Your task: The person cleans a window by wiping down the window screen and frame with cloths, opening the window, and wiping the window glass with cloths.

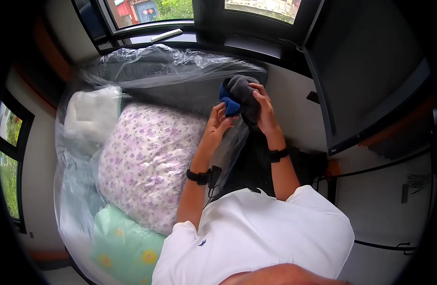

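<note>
A bundle of dark grey cloth (242, 91) is held up in front of me, near the far right corner of the plastic-covered bed. Blue cloth (231, 106) shows at its left side and lower edge. My right hand (263, 107) grips the grey cloth from the right, fingers over its upper side. At the lower left, my left hand (217, 123) has its fingers bent against the blue part, with the thumb just below it. Black bands circle both wrists.
Clear plastic (180, 57) covers the bed, with a floral bundle (152, 161), a white pillow (91, 114) and a green one (126, 242) on it. A large dark screen (365, 66) stands at the right. Windows (154, 9) are beyond; a white stick (166, 35) lies on the sill.
</note>
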Tool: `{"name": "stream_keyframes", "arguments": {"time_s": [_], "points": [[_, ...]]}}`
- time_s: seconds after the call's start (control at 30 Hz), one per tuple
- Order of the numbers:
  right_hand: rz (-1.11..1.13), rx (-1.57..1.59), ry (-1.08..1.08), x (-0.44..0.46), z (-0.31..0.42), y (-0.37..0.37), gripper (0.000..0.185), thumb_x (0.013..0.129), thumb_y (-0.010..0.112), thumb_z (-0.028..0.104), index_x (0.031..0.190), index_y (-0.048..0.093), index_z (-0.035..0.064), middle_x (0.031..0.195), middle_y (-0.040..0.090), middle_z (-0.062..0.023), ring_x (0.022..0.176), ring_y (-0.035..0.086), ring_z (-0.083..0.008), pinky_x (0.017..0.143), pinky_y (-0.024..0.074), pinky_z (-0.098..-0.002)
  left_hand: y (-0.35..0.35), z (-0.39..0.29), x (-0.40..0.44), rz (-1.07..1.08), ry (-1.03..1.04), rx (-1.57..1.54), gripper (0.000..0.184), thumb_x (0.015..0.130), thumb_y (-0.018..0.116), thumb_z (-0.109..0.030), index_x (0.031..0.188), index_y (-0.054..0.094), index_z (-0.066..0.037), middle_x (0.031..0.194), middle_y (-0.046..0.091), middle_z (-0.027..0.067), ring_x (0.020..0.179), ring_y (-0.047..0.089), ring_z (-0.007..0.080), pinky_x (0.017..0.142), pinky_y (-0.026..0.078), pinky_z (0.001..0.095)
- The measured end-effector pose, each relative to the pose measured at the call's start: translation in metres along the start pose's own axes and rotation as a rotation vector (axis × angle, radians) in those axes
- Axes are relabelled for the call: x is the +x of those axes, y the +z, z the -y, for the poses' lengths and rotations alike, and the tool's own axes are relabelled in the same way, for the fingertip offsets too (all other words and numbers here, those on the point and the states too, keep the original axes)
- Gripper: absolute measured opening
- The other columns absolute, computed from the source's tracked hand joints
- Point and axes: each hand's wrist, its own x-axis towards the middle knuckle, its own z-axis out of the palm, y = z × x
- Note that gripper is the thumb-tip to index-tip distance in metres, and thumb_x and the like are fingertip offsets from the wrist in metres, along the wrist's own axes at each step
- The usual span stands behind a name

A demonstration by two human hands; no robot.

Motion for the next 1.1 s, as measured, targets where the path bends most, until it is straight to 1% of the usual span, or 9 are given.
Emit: {"name": "stream_keyframes", "arguments": {"time_s": [0.07,0.2,0.27,0.5,0.73,0.87,0.97,1.07,1.1], "points": [[0.059,-0.323,-0.161,0.012,-0.035,0.022,0.037,0.09,0.069,0.018,0.122,0.055,0.0078,0.11,0.062,-0.0065,0.101,0.06,-0.012,0.087,0.0501,-0.0257,0.005,0.012,0.019,-0.098,0.193,0.043,0.053,0.096,0.053,-0.001,0.144,0.034,-0.008,0.126,0.055,0.009,0.121,0.054,0.0181,0.098,0.048,0.0347],[-0.055,-0.14,-0.081,0.051,-0.054,0.022,0.039,0.086,0.074,0.009,0.12,0.055,0.0078,0.106,0.061,-0.001,0.097,0.058,-0.0097,0.086,0.0491,-0.0252,-0.017,0.008,0.043,-0.069,0.029,0.12,0.067,0.094,0.057,-0.003,0.153,0.025,-0.01,0.126,0.054,0.0103,0.12,0.054,0.0185,0.101,0.045,0.0331],[-0.005,-0.381,-0.28,0.072,-0.071,0.0,0.042,0.082,0.08,0.011,0.117,0.056,0.0081,0.104,0.062,-0.0019,0.097,0.057,-0.0102,0.084,0.0492,-0.0238,-0.033,0.007,0.055,-0.058,-0.032,0.185,0.065,0.094,0.057,-0.003,0.151,0.027,-0.009,0.128,0.054,0.0114,0.119,0.054,0.0185,0.101,0.045,0.033],[-0.429,-1.175,-0.603,0.169,-0.057,-0.057,0.048,0.072,0.075,0.007,0.118,0.063,0.0169,0.106,0.06,-0.0144,0.098,0.062,-0.0378,0.085,0.0527,-0.0435,-0.057,0.019,0.129,-0.204,-0.007,0.398,0.055,0.095,0.057,-0.01,0.146,0.036,-0.007,0.136,0.053,0.0151,0.12,0.055,0.0233,0.101,0.046,0.0351],[-0.118,-1.565,-0.788,0.343,-0.124,-0.005,0.038,0.072,0.07,0.011,0.11,0.07,0.0151,0.122,0.058,-0.0175,0.113,0.056,-0.0381,0.098,0.0415,-0.0537,-0.126,0.003,0.252,-0.556,0.401,0.661,0.043,0.098,0.053,-0.013,0.138,0.043,0.0,0.141,0.046,0.0189,0.132,0.045,0.0302,0.111,0.036,0.039],[0.111,-1.569,-0.358,0.42,-0.198,-0.001,0.043,0.07,0.073,0.026,0.109,0.069,0.0084,0.122,0.061,-0.0175,0.118,0.054,-0.0389,0.107,0.0332,-0.0562,-0.19,-0.019,0.325,-0.65,0.378,0.861,0.043,0.102,0.047,-0.027,0.137,0.048,-0.001,0.144,0.047,0.0207,0.137,0.043,0.0309,0.109,0.037,0.0399],[0.058,-1.414,-0.192,0.418,-0.171,0.008,0.05,0.071,0.073,0.032,0.114,0.066,0.0078,0.12,0.061,-0.019,0.12,0.054,-0.037,0.107,0.0319,-0.0565,-0.229,-0.019,0.374,-0.595,0.329,0.986,0.046,0.103,0.044,-0.033,0.133,0.052,0.0,0.14,0.052,0.0212,0.133,0.047,0.0331,0.108,0.038,0.0393],[-0.001,-1.59,-0.484,0.427,-0.2,-0.016,0.055,0.072,0.073,0.034,0.118,0.063,0.0067,0.119,0.061,-0.0207,0.12,0.053,-0.0359,0.107,0.0317,-0.0564,-0.205,-0.02,0.405,-0.466,0.033,0.983,0.053,0.101,0.045,-0.04,0.131,0.054,0.002,0.136,0.055,0.0235,0.128,0.051,0.0374,0.107,0.038,0.0391],[0.013,-1.537,-0.407,0.426,-0.198,-0.031,0.057,0.071,0.072,0.034,0.12,0.061,0.0062,0.12,0.06,-0.0213,0.12,0.052,-0.0362,0.107,0.0314,-0.0559,-0.191,-0.014,0.418,-0.413,-0.065,1.134,0.056,0.1,0.046,-0.043,0.131,0.054,0.002,0.136,0.055,0.0248,0.127,0.052,0.0394,0.106,0.039,0.0402]]}}
